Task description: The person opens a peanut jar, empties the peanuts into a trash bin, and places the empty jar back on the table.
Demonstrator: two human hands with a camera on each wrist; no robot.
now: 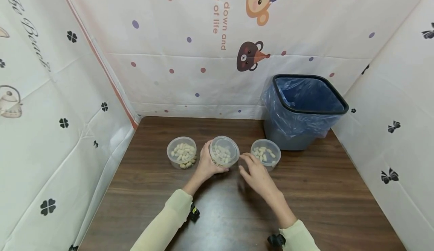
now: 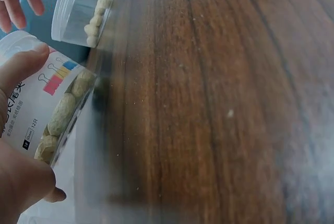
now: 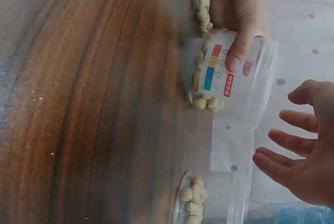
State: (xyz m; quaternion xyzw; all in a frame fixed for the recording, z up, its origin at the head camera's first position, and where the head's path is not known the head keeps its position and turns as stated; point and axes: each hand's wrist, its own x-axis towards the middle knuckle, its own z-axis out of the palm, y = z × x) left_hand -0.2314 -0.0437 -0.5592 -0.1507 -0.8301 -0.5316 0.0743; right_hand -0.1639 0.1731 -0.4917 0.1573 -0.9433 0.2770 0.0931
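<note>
In the head view my left hand (image 1: 205,164) grips a clear round plastic jar (image 1: 233,145) from its left side. Shelled-looking whole peanuts (image 3: 197,70) lie at its bottom, and a white label (image 2: 39,98) with coloured binder clips wraps its wall. The jar is tilted, its top facing up toward the head camera. My right hand (image 1: 260,177) hovers just right of the jar, fingers spread and slightly bent, holding nothing. Fingertips stand close to the jar's rim. A gap shows between hand and jar in the right wrist view.
A similar tub of peanuts (image 1: 170,156) stands left of the held jar, and another tub (image 1: 275,148) stands to the right, beyond my right hand. Behind it, a grey bin (image 1: 288,140) with a blue liner sits on the brown wooden table (image 1: 142,190). Printed white cloth (image 1: 203,81) hangs around.
</note>
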